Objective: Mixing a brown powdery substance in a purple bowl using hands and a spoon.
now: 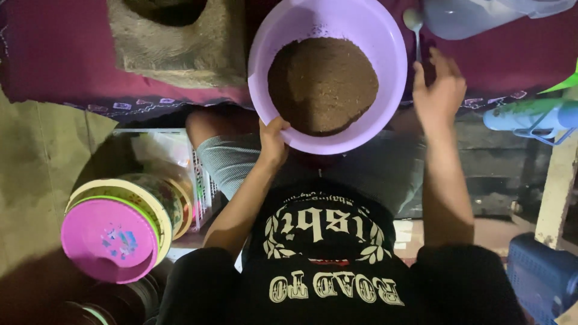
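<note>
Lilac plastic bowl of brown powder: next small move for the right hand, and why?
Probably close the right hand on the metal spoon. That hand is open with fingers spread just below the spoon's handle, not gripping it, while the left hand holds the rim of the lilac plastic bowl of brown powder.

Stacked pink plates (111, 241), burlap sack (174, 45), blue crate (542, 277).
</note>
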